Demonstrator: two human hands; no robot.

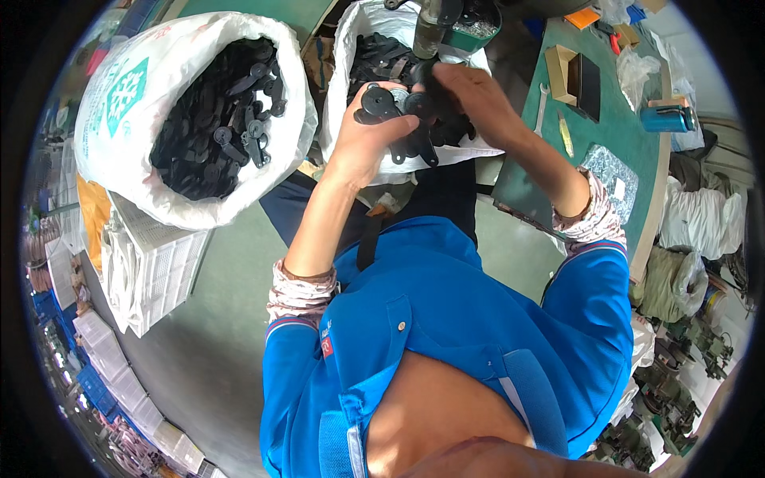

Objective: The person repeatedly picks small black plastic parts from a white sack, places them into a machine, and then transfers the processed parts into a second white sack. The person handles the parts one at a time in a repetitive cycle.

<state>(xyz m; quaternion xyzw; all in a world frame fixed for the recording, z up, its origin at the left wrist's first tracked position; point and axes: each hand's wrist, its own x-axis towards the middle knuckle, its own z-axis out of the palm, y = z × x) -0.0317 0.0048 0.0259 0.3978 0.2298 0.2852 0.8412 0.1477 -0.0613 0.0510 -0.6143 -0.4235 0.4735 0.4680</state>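
My left hand (357,147) is closed around several flat black parts with round heads and narrow arms (379,103), the thumb pressed across them. Close beside it, my right hand (482,102) has its fingers bent together at a dark round-ended part (424,73), partly hidden by the fingers. Both hands are over an open white sack (341,60) with many similar black parts inside. Just beyond the fingers stands a greyish upright cylinder (429,32), next to a green container (478,36) of small metal pieces.
A larger white sack (103,151) full of black parts stands at the left, near a white crate (171,271). On the green bench (522,151) at right lie a wrench (543,107), a yellow-handled cutter (566,135), an open cardboard box (560,73) and a blue bottle (668,119).
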